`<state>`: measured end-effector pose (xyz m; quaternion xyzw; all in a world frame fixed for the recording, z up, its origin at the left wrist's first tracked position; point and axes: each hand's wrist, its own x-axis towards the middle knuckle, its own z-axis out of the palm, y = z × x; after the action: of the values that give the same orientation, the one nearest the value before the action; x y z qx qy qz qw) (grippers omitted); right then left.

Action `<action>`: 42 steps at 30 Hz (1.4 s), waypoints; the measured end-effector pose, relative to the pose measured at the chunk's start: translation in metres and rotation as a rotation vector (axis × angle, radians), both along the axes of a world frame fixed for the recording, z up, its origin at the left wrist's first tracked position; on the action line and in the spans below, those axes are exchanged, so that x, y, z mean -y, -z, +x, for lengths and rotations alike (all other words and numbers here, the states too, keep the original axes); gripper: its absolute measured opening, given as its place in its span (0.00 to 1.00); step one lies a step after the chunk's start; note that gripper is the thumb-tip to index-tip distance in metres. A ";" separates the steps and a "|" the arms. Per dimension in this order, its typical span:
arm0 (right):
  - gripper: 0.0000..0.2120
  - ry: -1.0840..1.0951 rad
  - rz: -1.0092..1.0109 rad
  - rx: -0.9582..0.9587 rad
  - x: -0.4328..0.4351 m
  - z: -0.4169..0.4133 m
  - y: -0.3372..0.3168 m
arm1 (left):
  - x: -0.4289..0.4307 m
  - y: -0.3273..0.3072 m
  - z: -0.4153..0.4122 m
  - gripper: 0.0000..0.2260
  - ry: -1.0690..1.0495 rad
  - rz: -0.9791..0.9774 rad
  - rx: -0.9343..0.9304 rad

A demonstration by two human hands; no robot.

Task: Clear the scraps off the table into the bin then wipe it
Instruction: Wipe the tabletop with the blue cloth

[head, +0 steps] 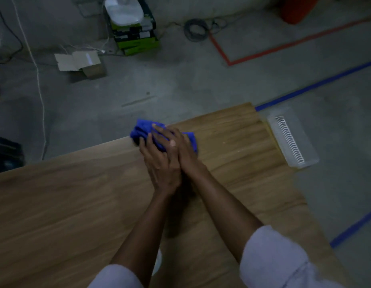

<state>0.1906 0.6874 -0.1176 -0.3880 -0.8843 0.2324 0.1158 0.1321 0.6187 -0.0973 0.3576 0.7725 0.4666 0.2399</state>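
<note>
A crumpled blue cloth [143,129] lies at the far edge of the wooden table [66,194], partly hanging past the edge. Both of my hands press down on it, side by side. My left hand [159,169] rests on the near left part of the cloth with its fingers laid flat. My right hand [178,144] partly overlaps the left, its straight fingers reaching across the top of the cloth. I see no scraps on the tabletop, only a few pale specks to the right of the cloth.
A clear plastic tray [292,140] holding a white ridged part sits just past the table's right end. On the concrete floor beyond are an open cardboard box [82,63], stacked green boxes [136,36], a cable coil [195,30], and red and blue tape lines.
</note>
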 end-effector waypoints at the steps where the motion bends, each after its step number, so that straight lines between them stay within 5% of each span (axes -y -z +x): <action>1: 0.25 0.002 0.012 0.015 -0.004 0.011 0.009 | -0.005 0.003 0.006 0.36 0.001 0.005 -0.037; 8: 0.31 0.565 0.131 0.139 -0.096 0.124 0.021 | -0.028 0.031 0.056 0.33 0.299 -0.046 -0.217; 12: 0.28 1.103 0.039 0.140 -0.111 0.189 0.001 | -0.038 0.027 0.080 0.35 0.491 -0.087 -0.102; 14: 0.28 1.307 0.224 0.020 -0.100 0.190 -0.013 | -0.041 0.020 0.098 0.33 0.537 -0.075 -0.046; 17: 0.30 0.992 0.420 -0.085 -0.080 0.170 -0.023 | -0.045 0.014 0.121 0.30 0.529 0.001 -0.023; 20: 0.38 0.777 0.100 0.175 -0.061 0.169 -0.014 | -0.044 0.016 0.136 0.30 0.543 -0.004 -0.006; 30: 0.22 1.398 -0.046 0.455 0.101 0.269 0.007 | 0.016 0.017 0.174 0.31 0.723 -0.104 -0.036; 35: 0.16 1.697 -0.109 0.339 0.117 0.296 -0.020 | 0.058 0.008 0.199 0.29 0.930 -0.087 -0.139; 42: 0.25 1.174 0.040 0.239 0.134 0.277 -0.009 | 0.078 0.016 0.221 0.32 1.099 -0.064 -0.410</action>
<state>0.4676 0.5533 -0.1091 -0.8329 -0.5332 0.0678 0.1318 0.3527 0.5409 -0.1129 0.7811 0.5182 0.1718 0.3030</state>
